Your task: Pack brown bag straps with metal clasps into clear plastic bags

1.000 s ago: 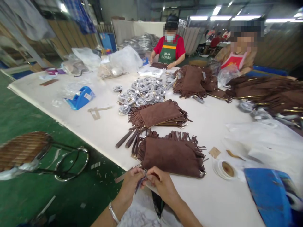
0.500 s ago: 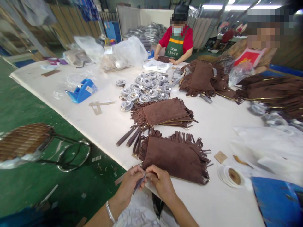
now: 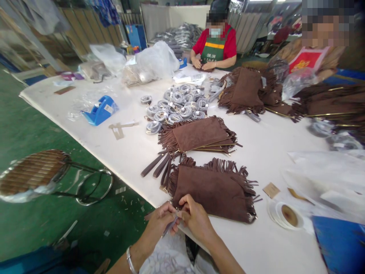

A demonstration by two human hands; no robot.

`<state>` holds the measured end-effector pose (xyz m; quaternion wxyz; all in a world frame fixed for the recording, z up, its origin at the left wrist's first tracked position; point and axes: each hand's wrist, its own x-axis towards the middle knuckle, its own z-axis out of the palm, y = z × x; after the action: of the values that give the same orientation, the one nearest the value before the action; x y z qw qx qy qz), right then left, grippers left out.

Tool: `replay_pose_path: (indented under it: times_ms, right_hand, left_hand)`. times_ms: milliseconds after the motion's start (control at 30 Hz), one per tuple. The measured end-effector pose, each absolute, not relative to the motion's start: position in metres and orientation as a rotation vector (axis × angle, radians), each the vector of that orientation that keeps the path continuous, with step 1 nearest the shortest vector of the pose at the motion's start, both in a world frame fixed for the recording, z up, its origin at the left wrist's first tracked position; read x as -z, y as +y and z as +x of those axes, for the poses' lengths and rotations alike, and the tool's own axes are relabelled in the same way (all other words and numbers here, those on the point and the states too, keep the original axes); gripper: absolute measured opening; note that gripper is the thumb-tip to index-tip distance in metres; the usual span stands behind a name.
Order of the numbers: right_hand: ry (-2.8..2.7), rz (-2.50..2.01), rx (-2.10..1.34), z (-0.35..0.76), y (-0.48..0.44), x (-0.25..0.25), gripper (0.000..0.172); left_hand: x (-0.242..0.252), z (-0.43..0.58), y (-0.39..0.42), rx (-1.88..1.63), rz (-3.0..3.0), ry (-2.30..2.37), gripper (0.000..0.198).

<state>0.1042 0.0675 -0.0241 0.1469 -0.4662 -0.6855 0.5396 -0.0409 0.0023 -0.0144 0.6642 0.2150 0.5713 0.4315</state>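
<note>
At the table's near edge, my left hand (image 3: 160, 222) is closed on a narrow brown-grey strap (image 3: 170, 225), part of which hangs below the fingers. My right hand (image 3: 197, 219) meets it in a pinch, thumb and forefinger together at the strap's upper end. Whatever small part lies between the fingertips is too hidden to make out. Just beyond both hands lies a dark brown fringed suede bag (image 3: 213, 192), its fringe spread along the back and right side. A short strip of brown strap shows left of my left hand.
Behind lie more fringed bags (image 3: 199, 134) with wrist straps, and a heap of coiled grey straps (image 3: 178, 104). A blue tape dispenser (image 3: 100, 110) stands left; a tape roll (image 3: 286, 215) and blue board (image 3: 339, 243) lie right. A stool (image 3: 34, 173) stands left. Two co-workers are across the table.
My right forefinger has lifted and bent a little, while both hands stay together at the strap. The view has shifted slightly. The co-worker in the green apron has moved their hands closer together.
</note>
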Motion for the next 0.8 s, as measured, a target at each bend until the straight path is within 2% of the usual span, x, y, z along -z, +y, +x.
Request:
replay_pose_path:
  times_ms: [200, 433, 800]
  right_hand:
    - [-1.939, -1.36, -1.577, 0.103, 0.066, 0.027, 0.02]
    - [-1.825, -1.351, -1.667, 0.108, 0.056, 0.027, 0.016]
    - [-1.816, -1.6, -1.474, 0.106, 0.051, 0.018, 0.02]
  left_hand:
    - [0.03, -0.037, 0.003, -1.001, 0.515, 1.37, 0.03]
    - [0.028, -0.027, 0.0, -1.068, 0.378, 1.492, 0.025]
    - [0.024, -0.021, -0.003, -1.095, 0.3, 1.516, 0.021]
